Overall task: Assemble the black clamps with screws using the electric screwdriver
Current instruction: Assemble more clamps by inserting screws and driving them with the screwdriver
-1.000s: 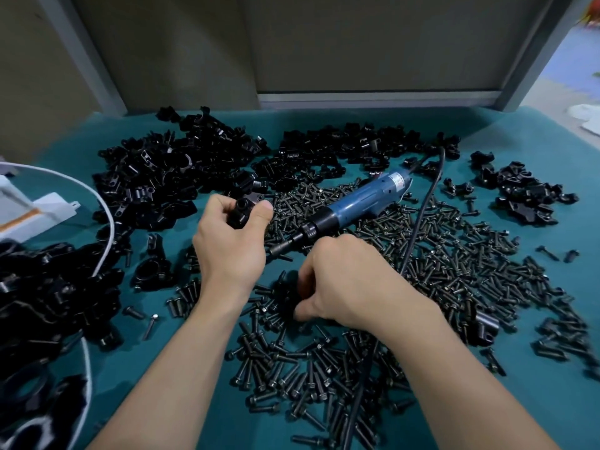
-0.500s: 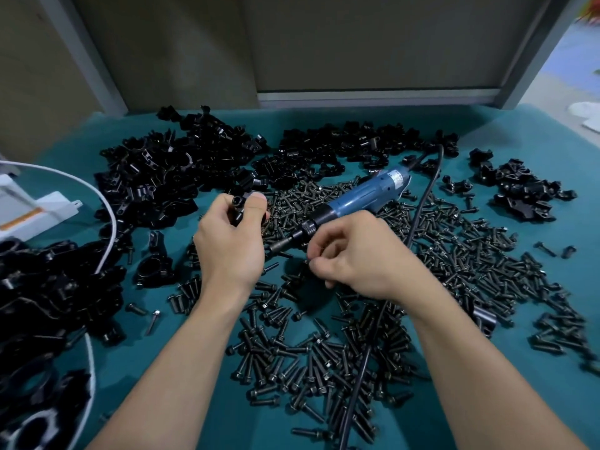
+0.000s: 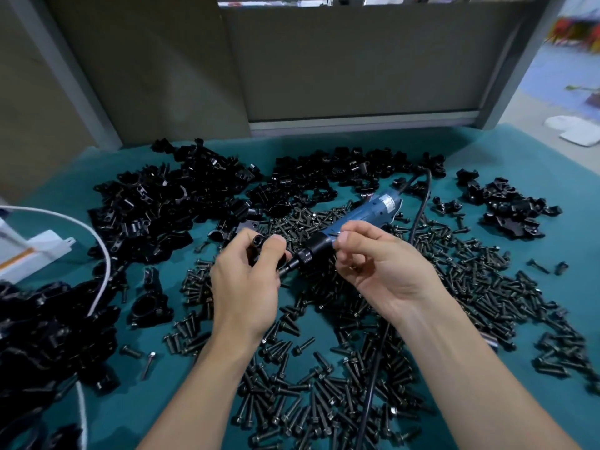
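My left hand [image 3: 245,284] grips a small black clamp [image 3: 256,246] between thumb and fingers, held just above the table. My right hand [image 3: 380,271] is raised beside it and pinches a small black screw [image 3: 334,236] at its fingertips. The blue electric screwdriver [image 3: 363,216] lies on the screws behind both hands, its black nose pointing toward my left hand, its black cord [image 3: 418,209] running back and then toward me. A wide scatter of black screws [image 3: 470,287] covers the teal table [image 3: 552,177].
Heaps of black clamp parts lie at the back [image 3: 156,209], back middle [image 3: 341,170], far right [image 3: 506,206] and near left [image 3: 42,336]. A single clamp [image 3: 149,306] sits left of my left wrist. A white device [image 3: 29,254] with a white cable [image 3: 97,254] stands at left.
My right hand rose from the screw pile with a screw pinched and came up level with the left hand. The left hand kept the clamp and lifted slightly. The camera tilted up.
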A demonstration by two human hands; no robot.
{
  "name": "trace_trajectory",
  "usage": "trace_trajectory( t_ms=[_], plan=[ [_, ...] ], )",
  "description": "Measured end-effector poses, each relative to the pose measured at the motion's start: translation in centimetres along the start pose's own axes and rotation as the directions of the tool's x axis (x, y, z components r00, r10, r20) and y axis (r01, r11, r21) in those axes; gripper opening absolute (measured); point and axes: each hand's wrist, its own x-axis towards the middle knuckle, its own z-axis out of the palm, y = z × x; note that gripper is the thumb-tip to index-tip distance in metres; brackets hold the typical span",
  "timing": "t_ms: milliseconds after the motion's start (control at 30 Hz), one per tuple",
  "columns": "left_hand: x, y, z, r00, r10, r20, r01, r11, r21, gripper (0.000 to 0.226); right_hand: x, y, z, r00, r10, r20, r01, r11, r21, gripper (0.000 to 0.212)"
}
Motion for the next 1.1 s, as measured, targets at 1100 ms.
trace_trajectory(
  t_ms=[1100],
  plan=[
    [0.1,0.6,-0.5,0.972,0.096,0.215,-0.043,0.97,-0.239,0.046,-0.8,0.5,1.0,0.823,-0.449,0.349,0.558,0.52,-0.647,0.015]
  ],
)
